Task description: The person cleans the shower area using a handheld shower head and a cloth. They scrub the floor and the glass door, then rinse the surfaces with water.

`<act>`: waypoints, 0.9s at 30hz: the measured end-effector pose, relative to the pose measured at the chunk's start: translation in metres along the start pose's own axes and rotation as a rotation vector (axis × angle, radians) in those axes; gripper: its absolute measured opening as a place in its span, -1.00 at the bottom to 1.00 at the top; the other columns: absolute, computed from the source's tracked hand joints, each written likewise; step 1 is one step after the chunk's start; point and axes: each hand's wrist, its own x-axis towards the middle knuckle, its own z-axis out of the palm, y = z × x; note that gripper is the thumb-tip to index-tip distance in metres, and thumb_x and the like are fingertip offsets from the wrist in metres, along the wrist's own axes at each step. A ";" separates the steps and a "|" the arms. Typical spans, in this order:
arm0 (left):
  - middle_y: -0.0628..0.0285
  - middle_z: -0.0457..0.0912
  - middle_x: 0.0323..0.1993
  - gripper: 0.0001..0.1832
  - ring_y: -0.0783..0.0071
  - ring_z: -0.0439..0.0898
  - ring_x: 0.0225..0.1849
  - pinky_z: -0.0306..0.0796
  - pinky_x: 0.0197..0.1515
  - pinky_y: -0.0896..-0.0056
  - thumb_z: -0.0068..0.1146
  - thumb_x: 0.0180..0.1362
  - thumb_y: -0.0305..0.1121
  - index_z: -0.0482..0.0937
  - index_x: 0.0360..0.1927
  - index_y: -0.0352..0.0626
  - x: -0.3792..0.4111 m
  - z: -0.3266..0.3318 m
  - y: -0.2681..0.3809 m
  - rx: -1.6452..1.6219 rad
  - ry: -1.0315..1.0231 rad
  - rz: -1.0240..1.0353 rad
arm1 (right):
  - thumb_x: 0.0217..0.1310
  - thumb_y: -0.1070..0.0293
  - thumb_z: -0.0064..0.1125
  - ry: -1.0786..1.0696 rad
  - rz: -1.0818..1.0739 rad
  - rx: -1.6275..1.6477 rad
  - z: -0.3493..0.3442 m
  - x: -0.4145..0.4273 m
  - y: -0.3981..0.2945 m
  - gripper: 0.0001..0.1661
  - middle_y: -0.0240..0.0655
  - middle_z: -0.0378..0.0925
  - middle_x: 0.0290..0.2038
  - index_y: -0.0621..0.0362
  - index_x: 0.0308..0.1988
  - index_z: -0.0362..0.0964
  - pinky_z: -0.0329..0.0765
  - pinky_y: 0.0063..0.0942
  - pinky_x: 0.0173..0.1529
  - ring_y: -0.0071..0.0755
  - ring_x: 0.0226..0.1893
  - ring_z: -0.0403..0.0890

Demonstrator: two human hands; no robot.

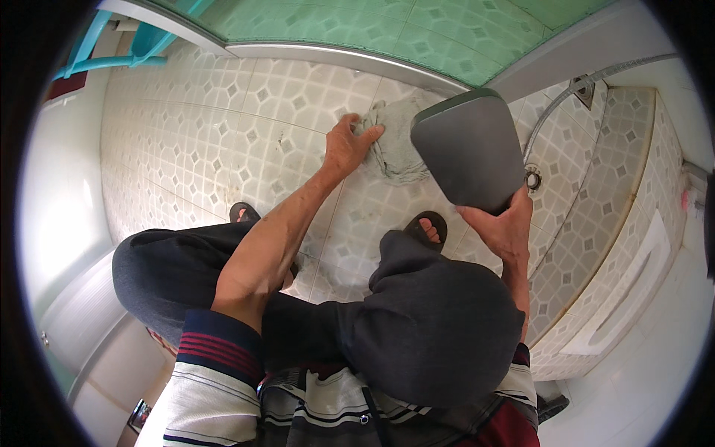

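Observation:
A crumpled grey-green cloth (397,139) lies on the patterned tile floor (296,145). My left hand (351,144) is at its left edge, with the thumb over the fabric and the bunched edge between thumb and fingers. In my right hand (503,223) is a dark grey, smooth object (472,151) with rounded corners, gripped by its near end and raised off the floor. It covers the cloth's right part; its underside is hidden, and I cannot tell exactly what it is.
A round floor drain (533,177) and a flexible metal hose (550,112) are at the right. Beyond them runs a tiled step (592,223). A green glass panel (357,25) in a metal frame bounds the far side. Turquoise plastic bars (111,62) stand far left; my sandalled foot (429,229) is close by.

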 end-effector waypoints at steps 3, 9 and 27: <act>0.30 0.67 -0.31 -0.60 0.65 0.55 -0.30 0.45 -0.22 0.56 0.26 0.23 -0.16 0.64 -0.07 -0.33 0.007 -0.014 -0.004 -0.417 -0.232 -0.139 | -0.24 0.29 0.53 0.017 -0.031 -0.010 0.004 0.005 0.005 -0.15 -0.07 0.62 -0.13 0.34 0.07 0.32 0.55 -0.34 -0.02 -0.23 -0.15 0.66; 0.35 0.68 -0.34 -0.67 0.66 0.57 -0.34 0.46 -0.24 0.59 0.22 0.26 -0.14 0.72 -0.19 -0.24 0.021 -0.062 0.040 -0.556 -0.239 -0.215 | -0.26 0.29 0.55 0.043 -0.023 -0.028 0.008 0.011 -0.007 -0.15 -0.08 0.61 -0.10 0.33 0.06 0.33 0.54 -0.34 -0.03 -0.25 -0.14 0.65; 0.12 0.62 -0.44 -0.81 0.00 0.59 -0.29 0.45 -0.27 0.11 0.18 0.15 -0.24 0.59 -0.30 -0.13 -0.022 0.001 0.050 0.359 -0.017 0.363 | -0.32 0.33 0.55 0.017 0.073 0.007 0.010 0.024 -0.012 -0.18 -0.14 0.56 -0.10 0.33 0.03 0.37 0.52 -0.35 -0.04 -0.28 -0.15 0.58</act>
